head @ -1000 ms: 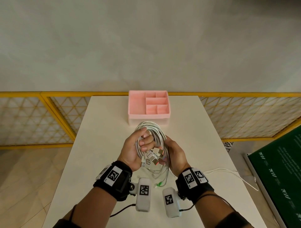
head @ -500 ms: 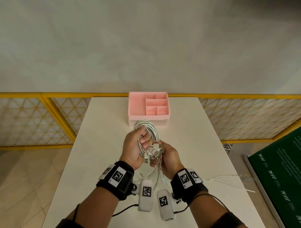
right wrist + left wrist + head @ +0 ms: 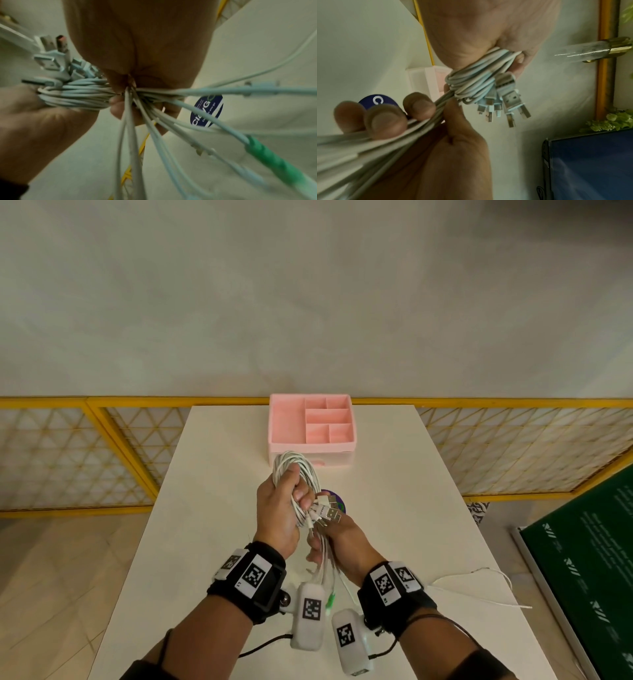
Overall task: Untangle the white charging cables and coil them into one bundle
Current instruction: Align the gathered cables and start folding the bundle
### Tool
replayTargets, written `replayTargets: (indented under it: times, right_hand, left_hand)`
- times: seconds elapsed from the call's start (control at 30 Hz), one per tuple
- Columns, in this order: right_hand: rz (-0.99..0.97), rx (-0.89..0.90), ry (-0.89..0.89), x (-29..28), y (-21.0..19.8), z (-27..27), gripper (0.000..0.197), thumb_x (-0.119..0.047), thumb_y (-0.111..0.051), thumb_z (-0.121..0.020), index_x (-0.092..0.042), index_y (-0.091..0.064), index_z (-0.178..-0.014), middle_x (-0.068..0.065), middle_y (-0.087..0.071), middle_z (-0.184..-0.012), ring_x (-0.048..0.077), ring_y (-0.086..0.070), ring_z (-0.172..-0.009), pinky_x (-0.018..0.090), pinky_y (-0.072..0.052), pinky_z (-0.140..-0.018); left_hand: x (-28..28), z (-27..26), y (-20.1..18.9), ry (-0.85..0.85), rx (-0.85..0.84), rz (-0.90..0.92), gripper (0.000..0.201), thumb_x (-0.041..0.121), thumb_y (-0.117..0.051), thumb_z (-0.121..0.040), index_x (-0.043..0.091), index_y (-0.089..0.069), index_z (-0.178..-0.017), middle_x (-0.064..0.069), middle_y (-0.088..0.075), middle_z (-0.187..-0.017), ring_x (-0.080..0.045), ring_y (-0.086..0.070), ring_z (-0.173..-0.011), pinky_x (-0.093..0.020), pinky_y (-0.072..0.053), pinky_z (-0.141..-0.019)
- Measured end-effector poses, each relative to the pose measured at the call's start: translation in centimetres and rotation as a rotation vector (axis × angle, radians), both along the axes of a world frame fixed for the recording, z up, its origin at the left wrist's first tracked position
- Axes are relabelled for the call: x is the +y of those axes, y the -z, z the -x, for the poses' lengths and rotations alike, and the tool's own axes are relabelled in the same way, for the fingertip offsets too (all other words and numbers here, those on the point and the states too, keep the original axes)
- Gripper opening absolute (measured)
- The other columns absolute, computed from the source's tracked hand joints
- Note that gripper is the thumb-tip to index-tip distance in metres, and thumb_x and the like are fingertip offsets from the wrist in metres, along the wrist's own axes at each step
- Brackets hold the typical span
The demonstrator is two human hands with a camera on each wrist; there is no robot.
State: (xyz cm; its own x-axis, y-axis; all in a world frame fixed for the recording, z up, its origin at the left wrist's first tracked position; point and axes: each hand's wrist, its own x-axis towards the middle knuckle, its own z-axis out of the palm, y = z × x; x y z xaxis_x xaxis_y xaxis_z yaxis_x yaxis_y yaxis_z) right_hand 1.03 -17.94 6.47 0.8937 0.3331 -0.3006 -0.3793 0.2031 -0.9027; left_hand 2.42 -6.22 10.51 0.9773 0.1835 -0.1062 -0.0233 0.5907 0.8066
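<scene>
**Firmly held: coiled cables in the left hand, loose tails in the right**

Tightly, the coiled white cables [image 3: 297,474] are clasped in the left hand [image 3: 277,517], whose fingers and thumb are curled round the loops; the coil is held up above the table [image 3: 404,508], its top arc rising past the knuckles toward the pink organizer [image 3: 310,422]. A cluster of USB plugs [image 3: 327,510] is seen sticking out from the bundle just beside the left fingertips, pointing to the right. In the left wrist view the strands [image 3: 471,81] are shown wrapped close together, with the plugs [image 3: 508,105] hanging free beneath them.

Just below, the loose cable tails [image 3: 325,553] are gathered in the right hand [image 3: 346,542], with the fingers [image 3: 385,121] curled over them. From that grip the tails are fanned out toward the wrists, and one green-tipped end [image 3: 330,599] is seen among them.

A round dark blue sticker [image 3: 337,501] is partly visible on the table under the hands. One further white cable [image 3: 479,583] is laid on the table to the right, apart from the bundle. A green board [image 3: 589,559] is set at the right edge, beyond the table.
</scene>
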Motion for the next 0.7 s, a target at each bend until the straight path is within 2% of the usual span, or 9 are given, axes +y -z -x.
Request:
replayTargets:
  times: [0.1,0.17,0.23,0.27,0.37,0.43,0.5,0.6,0.7]
  right_hand:
    - [0.336,-0.094,-0.063,-0.1,0.8,0.1,0.023,-0.008,-0.040,-0.101,-0.016,-0.051,-0.082,0.002,-0.049,-0.063,0.015,-0.045,-0.048,0.030,-0.045,-0.051]
    - [0.598,-0.255,-0.179,0.0,1.0,0.5,0.027,-0.011,-0.039,-0.101,-0.021,-0.044,-0.076,-0.002,-0.048,-0.068,0.011,-0.043,-0.052,0.027,-0.041,-0.055]
    - [0.757,-0.382,-0.245,0.1,0.8,0.8,0.032,-0.011,-0.041,-0.101,-0.029,-0.040,-0.074,-0.007,-0.049,-0.069,0.006,-0.045,-0.053,0.020,-0.040,-0.055]
    - [0.778,-0.388,-0.250,-0.1,0.6,0.9,0.032,-0.012,-0.042,-0.100,-0.030,-0.041,-0.074,-0.006,-0.052,-0.068,0.007,-0.048,-0.052,0.019,-0.043,-0.054]
    - [0.752,-0.332,-0.223,-0.7,0.9,0.5,0.023,-0.017,-0.047,-0.098,-0.025,-0.047,-0.077,-0.001,-0.057,-0.066,0.013,-0.056,-0.049,0.026,-0.050,-0.052]
    - [0.726,-0.332,-0.224,-0.7,1.0,0.6,0.019,-0.019,-0.049,-0.097,-0.028,-0.050,-0.082,-0.002,-0.059,-0.065,0.014,-0.058,-0.051,0.030,-0.053,-0.056]
    - [0.757,-0.364,-0.252,-0.6,1.2,0.8,0.021,-0.018,-0.052,-0.095,-0.034,-0.049,-0.082,-0.007,-0.060,-0.065,0.007,-0.058,-0.053,0.033,-0.054,-0.065]
    - [0.825,-0.397,-0.321,-0.5,1.2,0.9,0.012,-0.014,-0.052,-0.088,-0.026,-0.055,-0.087,-0.006,-0.063,-0.071,0.005,-0.058,-0.058,0.035,-0.054,-0.070]
    - [0.839,-0.405,-0.394,-0.3,0.8,1.1,0.020,-0.013,-0.052,-0.085,-0.017,-0.055,-0.105,0.003,-0.063,-0.087,0.013,-0.058,-0.071,0.028,-0.049,-0.065]
  left_hand:
    - [-0.3,0.1,0.5,-0.043,-0.006,-0.037,0.037,0.017,-0.054,-0.100,0.018,-0.044,-0.064,0.002,-0.033,-0.056,-0.013,-0.034,-0.046,-0.025,-0.033,-0.048]
    - [-0.5,0.2,0.9,-0.071,0.011,-0.070,0.036,0.016,-0.054,-0.102,0.015,-0.044,-0.068,0.001,-0.035,-0.057,-0.015,-0.036,-0.047,-0.027,-0.039,-0.051]
    - [-0.8,0.5,1.1,-0.088,0.001,-0.097,0.034,0.017,-0.054,-0.103,0.013,-0.045,-0.070,-0.002,-0.034,-0.060,-0.017,-0.038,-0.049,-0.031,-0.048,-0.057]
    - [-0.8,0.6,1.1,-0.096,-0.008,-0.111,0.032,0.017,-0.055,-0.102,0.013,-0.046,-0.071,-0.003,-0.034,-0.061,-0.017,-0.038,-0.050,-0.030,-0.050,-0.058]
    - [-1.0,1.0,1.4,-0.108,-0.021,-0.149,0.031,0.020,-0.058,-0.100,0.014,-0.050,-0.071,-0.001,-0.036,-0.061,-0.017,-0.041,-0.051,-0.032,-0.054,-0.063]
    - [-1.1,0.9,1.4,-0.115,-0.041,-0.183,0.030,0.026,-0.063,-0.098,0.018,-0.052,-0.070,0.002,-0.041,-0.059,-0.016,-0.043,-0.052,-0.040,-0.054,-0.069]
    - [-1.1,0.7,1.3,-0.133,-0.072,-0.222,0.026,0.030,-0.065,-0.093,0.017,-0.054,-0.075,0.005,-0.046,-0.058,-0.015,-0.046,-0.052,-0.044,-0.053,-0.072]
    - [-1.0,0.6,1.4,-0.185,-0.084,-0.225,0.028,0.032,-0.068,-0.092,0.011,-0.053,-0.081,0.004,-0.050,-0.060,-0.015,-0.049,-0.053,-0.038,-0.055,-0.066]
    - [-1.0,0.9,2.0,-0.221,-0.105,-0.301,0.020,0.031,-0.067,-0.093,0.019,-0.059,-0.080,0.003,-0.055,-0.060,-0.017,-0.054,-0.057,-0.034,-0.054,-0.064]
